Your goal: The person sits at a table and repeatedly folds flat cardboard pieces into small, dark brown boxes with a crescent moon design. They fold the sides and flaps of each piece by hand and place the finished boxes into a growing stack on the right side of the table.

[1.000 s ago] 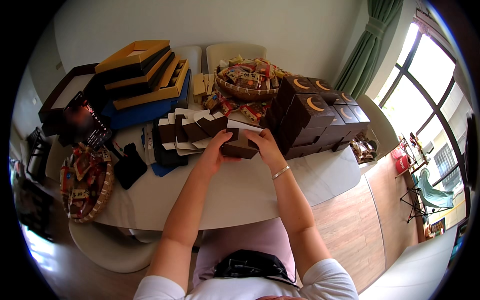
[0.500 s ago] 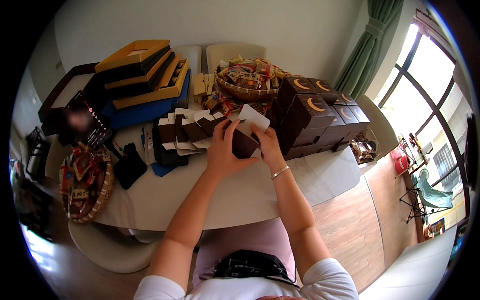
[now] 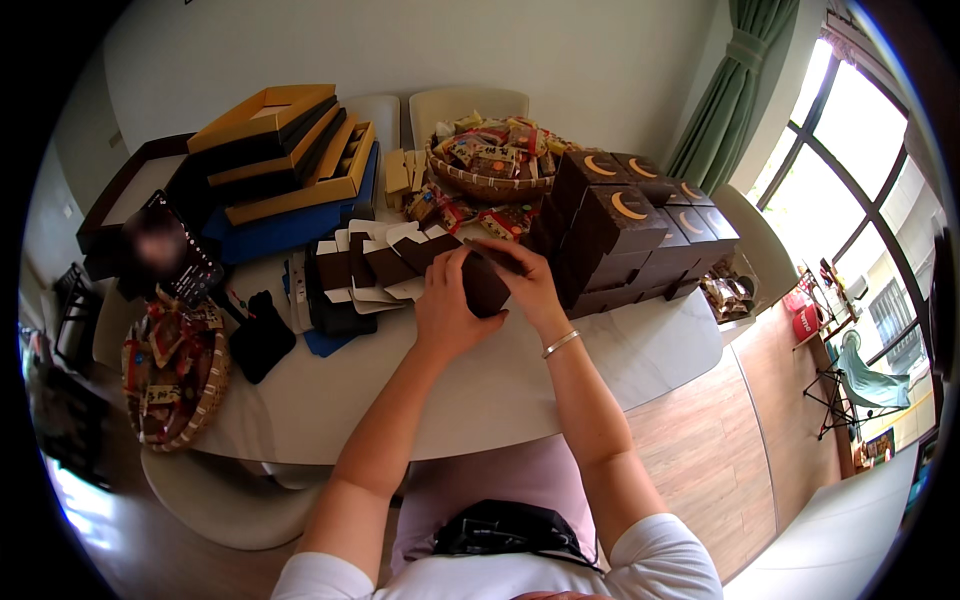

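A small dark brown cardboard box [image 3: 484, 288] is held between both hands above the middle of the table. My left hand [image 3: 445, 305] wraps its left side, thumb along the near edge. With its fingers on the box's top flap, my right hand [image 3: 528, 288] closes over the upper right; a silver bangle is on that wrist. Left of the hands lie several flat, unfolded brown boxes [image 3: 385, 265] with white insides. On the right stands a stack of finished brown boxes [image 3: 625, 225], some with a golden crescent on top.
Behind the hands is a wicker basket [image 3: 490, 185] of wrapped snacks; another basket [image 3: 170, 400] sits at the left edge. Black and gold trays [image 3: 270, 150] are piled at the back left near a lit phone [image 3: 175, 250]. A black pouch [image 3: 262, 338] lies on the white table [image 3: 330, 410].
The box's raised flap, whose white inside faced up, has been folded down by my right hand, so the brown outside shows. My left hand keeps its hold.
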Demonstrator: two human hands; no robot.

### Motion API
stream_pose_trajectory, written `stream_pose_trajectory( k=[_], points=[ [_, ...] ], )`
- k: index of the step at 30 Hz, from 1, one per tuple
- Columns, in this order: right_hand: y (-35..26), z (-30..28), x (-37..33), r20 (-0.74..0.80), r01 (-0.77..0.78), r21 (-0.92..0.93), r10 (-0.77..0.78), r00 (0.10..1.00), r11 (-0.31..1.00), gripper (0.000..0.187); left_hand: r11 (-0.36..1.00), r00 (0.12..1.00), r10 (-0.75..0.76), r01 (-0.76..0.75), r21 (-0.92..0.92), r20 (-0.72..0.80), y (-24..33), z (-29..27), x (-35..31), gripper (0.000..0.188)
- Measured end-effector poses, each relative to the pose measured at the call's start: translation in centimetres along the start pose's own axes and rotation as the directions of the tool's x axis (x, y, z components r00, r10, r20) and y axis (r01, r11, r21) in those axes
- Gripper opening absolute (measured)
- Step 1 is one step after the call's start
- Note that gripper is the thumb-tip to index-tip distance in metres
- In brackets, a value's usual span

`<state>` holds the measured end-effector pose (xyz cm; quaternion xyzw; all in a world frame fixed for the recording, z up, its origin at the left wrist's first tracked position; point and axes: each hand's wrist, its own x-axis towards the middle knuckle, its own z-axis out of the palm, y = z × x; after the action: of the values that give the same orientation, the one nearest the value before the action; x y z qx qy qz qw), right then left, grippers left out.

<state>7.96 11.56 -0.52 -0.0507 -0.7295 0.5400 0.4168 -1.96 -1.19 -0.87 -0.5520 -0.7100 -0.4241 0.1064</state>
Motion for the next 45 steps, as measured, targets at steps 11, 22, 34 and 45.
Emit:
stream_pose_trajectory(
  k=[11, 22, 34, 45],
  points=[
    [-0.4, 0.5, -0.4, 0.045, 0.050, -0.036, -0.048, 0.998, 0.998, 0.035, 0.996, 0.996, -0.080, 0.079, 0.029, 0.035, 0.5, -0.4, 0.2, 0.118],
    [0.5, 0.5, -0.3, -0.078, -0.066, 0.075, 0.072, 0.994, 0.995, 0.031, 0.996, 0.999, -0.018, 0.021, 0.086, -0.039, 0.3, -0.1, 0.2, 0.107],
    [1.3, 1.1, -0.2, -0.108, -0.054, -0.023, 0.051, 0.993, 0.998, 0.031, 0.993, 0.996, 0.033, -0.023, 0.116, -0.085, -0.1, 0.0, 0.1, 0.103],
    [0.0, 1.6, -0.4, 0.017, 0.152, -0.429, -0.160, 0.987, 0.891, 0.041, 0.985, 0.986, 0.093, -0.071, 0.160, -0.139, -0.1, 0.2, 0.1, 0.103]
  ],
)
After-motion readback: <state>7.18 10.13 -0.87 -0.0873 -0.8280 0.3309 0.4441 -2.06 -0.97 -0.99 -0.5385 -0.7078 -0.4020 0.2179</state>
